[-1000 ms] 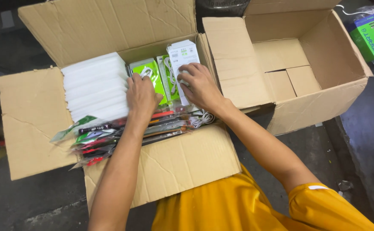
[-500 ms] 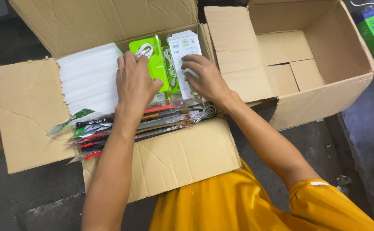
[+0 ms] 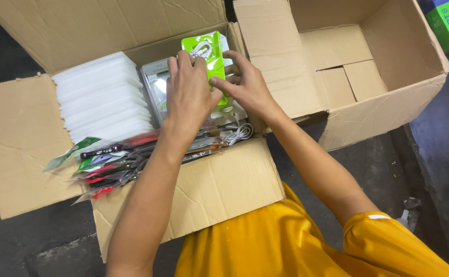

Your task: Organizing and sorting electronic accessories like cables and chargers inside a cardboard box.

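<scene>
Our left hand (image 3: 188, 97) and right hand (image 3: 247, 87) pinch an upright green cable packet (image 3: 208, 54), its long axis running near-to-far, above the open cardboard box (image 3: 24, 149).

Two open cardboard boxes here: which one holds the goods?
The left box, under both hands, packed with white packs and cable packets. The right box holds nothing visible.

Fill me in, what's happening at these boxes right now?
A person in a yellow shirt has both hands inside the open cardboard box. The left hand and right hand together grip a bright green packet with a white cable in it, held upright above the other packets. A stack of white flat boxes fills the box's left side, with loose bagged cables along the front. The second cardboard box beside it shows only bare cardboard inside.
</scene>
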